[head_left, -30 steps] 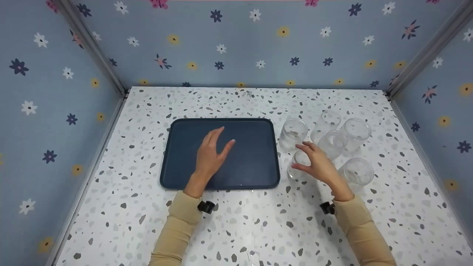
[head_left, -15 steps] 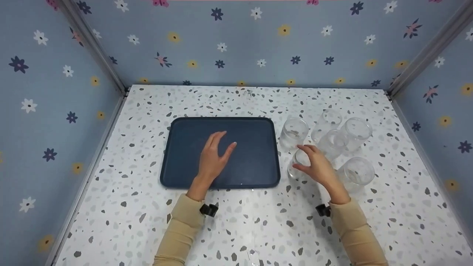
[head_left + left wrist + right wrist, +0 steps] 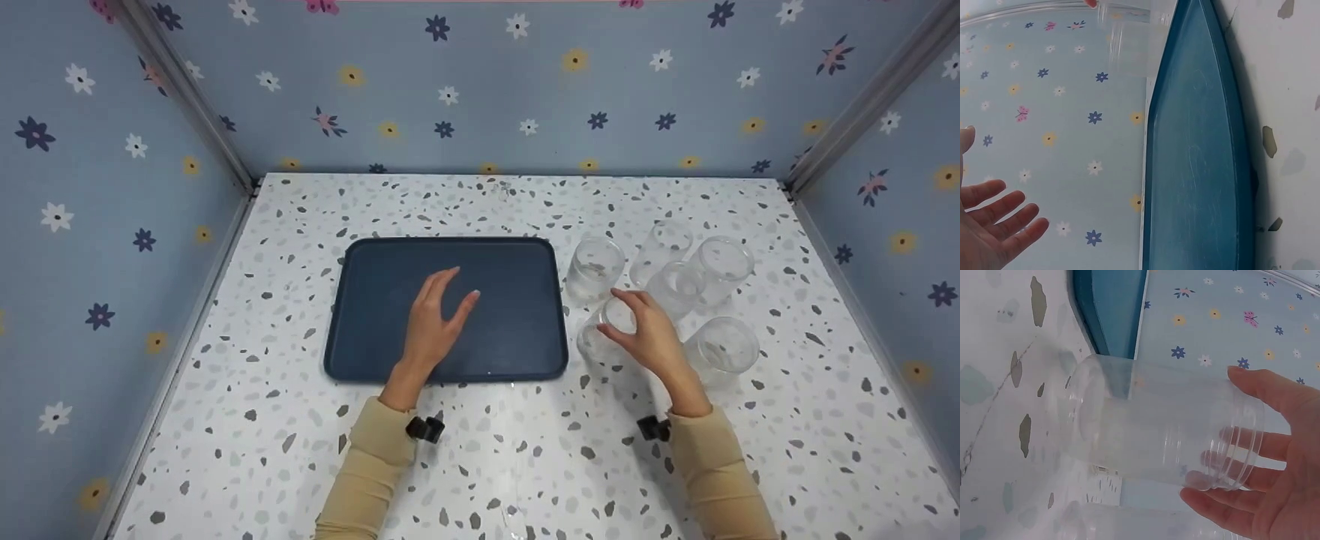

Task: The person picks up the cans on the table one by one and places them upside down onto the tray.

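Observation:
A clear plastic jar [image 3: 595, 343] with ridges round its mouth stands just right of the dark blue tray [image 3: 517, 315]. My right hand [image 3: 654, 341] holds it by the rim, the thumb on the near side and the fingers on the far side. In the right wrist view the fingers show through the wall of the jar [image 3: 1145, 422]. Over the tray hovers my left hand [image 3: 431, 326], empty, its fingers spread from the thumb. The left wrist view has the left hand [image 3: 999, 228] beside the tray [image 3: 1196, 140], palm partly in sight.
Several more clear containers are grouped at the right: one beside the tray [image 3: 596, 271], a cluster behind my right hand with a tall container [image 3: 660, 251], and a container [image 3: 724, 349] right of my wrist. Flower-patterned walls [image 3: 480, 90] enclose the speckled table [image 3: 480, 465].
My right hand has shifted slightly right over the jar, and the jar now leans a little toward it. My left hand has drifted slightly right and toward me over the tray.

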{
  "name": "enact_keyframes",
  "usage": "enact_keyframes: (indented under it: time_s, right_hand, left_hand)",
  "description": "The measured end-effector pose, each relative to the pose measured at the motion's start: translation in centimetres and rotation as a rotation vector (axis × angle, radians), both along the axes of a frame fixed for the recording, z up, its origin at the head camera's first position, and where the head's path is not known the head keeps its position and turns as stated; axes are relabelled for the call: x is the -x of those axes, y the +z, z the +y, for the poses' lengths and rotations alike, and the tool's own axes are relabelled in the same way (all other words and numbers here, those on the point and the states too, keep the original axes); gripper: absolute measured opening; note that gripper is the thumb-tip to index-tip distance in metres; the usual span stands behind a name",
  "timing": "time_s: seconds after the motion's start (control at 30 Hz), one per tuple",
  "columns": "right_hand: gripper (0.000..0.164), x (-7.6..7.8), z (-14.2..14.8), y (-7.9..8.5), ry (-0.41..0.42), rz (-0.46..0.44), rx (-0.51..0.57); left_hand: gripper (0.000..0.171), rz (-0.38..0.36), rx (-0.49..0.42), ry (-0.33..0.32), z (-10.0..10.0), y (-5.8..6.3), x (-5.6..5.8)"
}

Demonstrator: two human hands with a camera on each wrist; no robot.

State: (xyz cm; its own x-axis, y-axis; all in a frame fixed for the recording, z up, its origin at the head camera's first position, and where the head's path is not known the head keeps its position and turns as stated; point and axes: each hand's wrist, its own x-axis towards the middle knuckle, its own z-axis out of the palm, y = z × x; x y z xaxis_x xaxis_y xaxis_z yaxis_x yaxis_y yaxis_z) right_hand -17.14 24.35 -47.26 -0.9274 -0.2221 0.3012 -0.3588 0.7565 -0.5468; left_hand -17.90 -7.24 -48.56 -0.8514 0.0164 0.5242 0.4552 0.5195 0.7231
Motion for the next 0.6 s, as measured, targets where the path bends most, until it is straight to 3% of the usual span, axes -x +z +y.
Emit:
enact_keyframes:
  time_s: [0.27,0.6]
  right_hand:
    - [0.052,-0.5,-0.6,0.5,-0.01,0.021,0.118]
    - [0.051,-0.8,-2.4,0.3,-0.005,0.031,0.361]
  left_hand:
    - [0.053,-0.019,-0.04,-0.04,0.5,0.0,-0.2]
    - [0.054,-0.056,-0.08,-0.092,1.0,-0.3,-0.4]
